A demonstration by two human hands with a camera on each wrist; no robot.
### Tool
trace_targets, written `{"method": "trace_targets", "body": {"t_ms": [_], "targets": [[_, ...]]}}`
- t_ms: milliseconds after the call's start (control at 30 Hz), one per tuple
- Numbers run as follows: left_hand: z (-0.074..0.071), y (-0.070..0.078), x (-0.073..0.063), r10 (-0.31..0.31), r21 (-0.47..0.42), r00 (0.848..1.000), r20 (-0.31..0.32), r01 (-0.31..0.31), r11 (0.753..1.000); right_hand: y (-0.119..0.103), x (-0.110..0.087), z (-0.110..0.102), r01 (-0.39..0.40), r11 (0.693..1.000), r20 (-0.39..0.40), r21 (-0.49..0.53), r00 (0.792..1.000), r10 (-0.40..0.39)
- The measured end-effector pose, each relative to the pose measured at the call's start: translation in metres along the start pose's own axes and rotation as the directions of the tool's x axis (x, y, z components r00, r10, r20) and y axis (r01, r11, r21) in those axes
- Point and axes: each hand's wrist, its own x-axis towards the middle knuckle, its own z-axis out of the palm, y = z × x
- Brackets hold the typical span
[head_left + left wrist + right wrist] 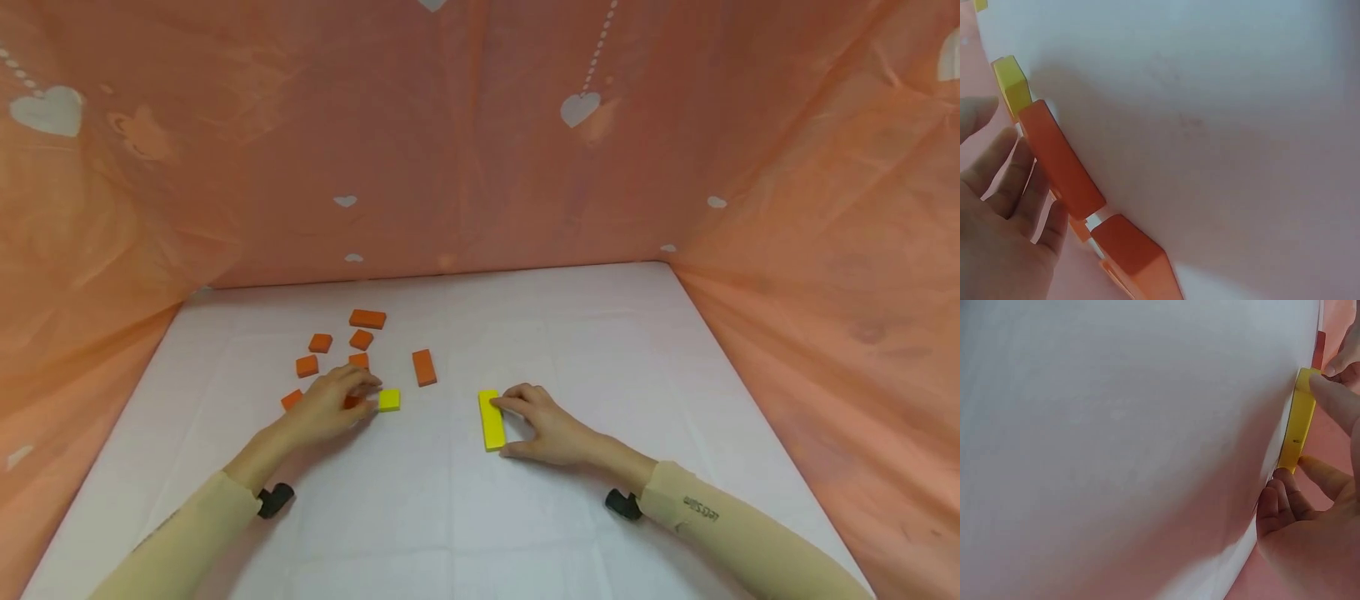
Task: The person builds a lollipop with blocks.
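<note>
My right hand (553,429) holds a long yellow block (491,422) that lies flat on the white cloth. Its thumb is at the near end and its index finger towards the far end, as the right wrist view shows on the same yellow block (1298,425). To the left, my left hand (328,408) hovers over the orange pieces with loose fingers, its fingertips close to a small yellow square block (389,400). One orange block (351,402) is partly hidden beneath that hand. Seen from the left wrist, the fingers are beside an orange block (1063,162) without gripping it.
Several small orange blocks lie around the left hand, among them an orange square (320,343). Farther back is an orange rectangle (367,319), and another orange rectangle (423,367) lies between the hands. Pink curtains (465,167) enclose the white-covered table (600,333).
</note>
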Motion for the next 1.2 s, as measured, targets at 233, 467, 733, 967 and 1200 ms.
{"method": "trace_targets", "body": {"t_ms": [233, 467, 733, 967, 1200], "targets": [[0.001, -0.002, 0.005, -0.007, 0.002, 0.998, 0.064, 0.007, 1.000, 0.001, 0.000, 0.001, 0.009, 1.000, -0.004, -0.007, 1.000, -0.009], [0.006, -0.004, 0.008, -0.004, 0.029, 0.998, 0.069, 0.002, 1.000, 0.002, 0.000, 0.000, 0.020, 1.000, -0.009, -0.002, 1.000, -0.020], [0.009, -0.005, 0.013, 0.031, 0.027, 0.998, 0.061, -0.033, 0.999, 0.004, 0.000, 0.001, 0.019, 1.000, 0.001, -0.002, 1.000, -0.019], [0.012, 0.000, 0.012, 0.015, 0.026, 0.999, 0.037, -0.015, 1.000, 0.005, 0.000, 0.001, 0.013, 1.000, 0.001, -0.001, 1.000, -0.013], [0.017, 0.020, 0.019, 0.035, -0.058, 0.999, 0.001, -0.035, 0.998, 0.003, 0.001, 0.000, 0.004, 1.000, 0.007, 0.000, 1.000, -0.004]]}}
